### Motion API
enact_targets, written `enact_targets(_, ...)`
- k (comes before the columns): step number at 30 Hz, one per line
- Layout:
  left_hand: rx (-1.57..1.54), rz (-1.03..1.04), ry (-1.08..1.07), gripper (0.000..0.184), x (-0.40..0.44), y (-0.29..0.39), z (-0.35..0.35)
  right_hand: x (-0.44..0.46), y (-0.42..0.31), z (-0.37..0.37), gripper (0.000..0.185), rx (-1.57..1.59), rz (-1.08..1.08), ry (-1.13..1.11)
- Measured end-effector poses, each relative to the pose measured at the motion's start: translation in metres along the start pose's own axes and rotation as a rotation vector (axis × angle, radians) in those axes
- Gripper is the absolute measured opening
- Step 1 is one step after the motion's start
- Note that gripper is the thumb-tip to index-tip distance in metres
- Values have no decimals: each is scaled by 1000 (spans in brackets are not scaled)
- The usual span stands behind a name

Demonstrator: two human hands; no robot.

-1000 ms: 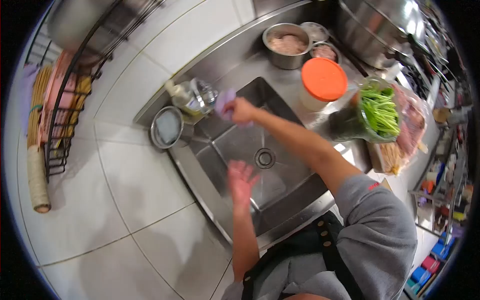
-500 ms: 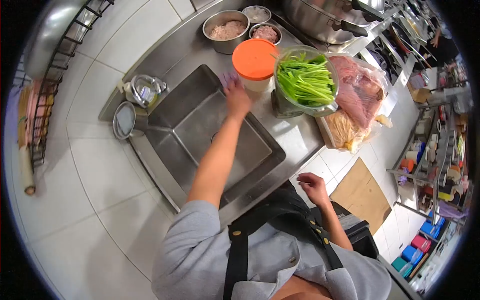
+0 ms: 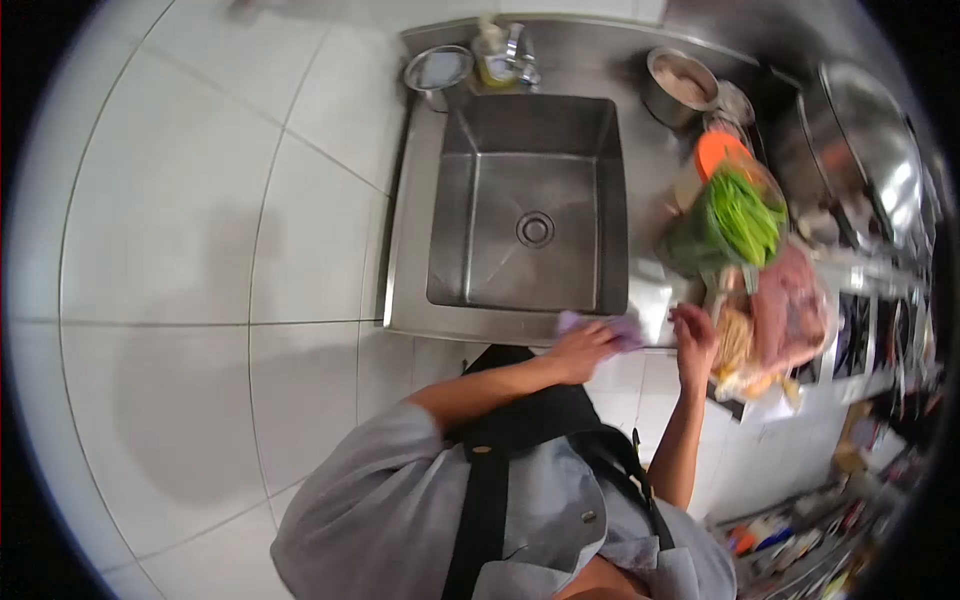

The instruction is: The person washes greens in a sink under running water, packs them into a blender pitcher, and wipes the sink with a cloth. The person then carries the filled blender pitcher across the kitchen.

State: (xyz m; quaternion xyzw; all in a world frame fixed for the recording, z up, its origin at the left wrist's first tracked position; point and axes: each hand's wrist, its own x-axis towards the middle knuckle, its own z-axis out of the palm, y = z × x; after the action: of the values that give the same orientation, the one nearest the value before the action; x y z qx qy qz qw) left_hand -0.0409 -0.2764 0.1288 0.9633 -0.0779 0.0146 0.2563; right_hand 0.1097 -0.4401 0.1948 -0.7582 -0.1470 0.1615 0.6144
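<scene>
Because the rectangular stainless-steel sink (image 3: 480, 220) has a straight front rim, even contact seems best. Left hand (image 3: 582, 352): closed over a crumpled purple cloth (image 3: 627, 329) at sink's front-right rim; spreading it under flat fingers should help. Right hand (image 3: 696, 343), right of sink: half-curled, contents unclear.
</scene>
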Motion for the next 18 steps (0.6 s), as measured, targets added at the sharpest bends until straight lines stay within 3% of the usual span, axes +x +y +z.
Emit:
enact_targets(2,-57,-100,143,51,-71,-39,-46,-7,-4,-1,17,-67,1,-71)
enact_targets(4,87,-181,425,36,-167,-94,-56,-19,-1,-1,18,-88,71,-89)
enact_targets(7,410,-475,266,27,-228,-149,-124,-33,8,10,21,-80,188,-64)
enact_targets(9,310,-365,218,31,-206,-212,-145,-33,0,33,22,-44,254,-42)
enact_targets(11,460,-316,293,37,-142,-278,-177,-25,-10,67,23,-42,238,-78)
enact_targets(15,510,-666,707,37,3,-422,-195,-3,-24,145,27,-120,144,-235)
enact_targets(17,348,-885,650,36,41,-448,-171,7,-12,174,31,-142,98,-285)
enact_targets(18,10,-743,993,36,51,-405,-177,13,-49,189,35,-286,238,-317)
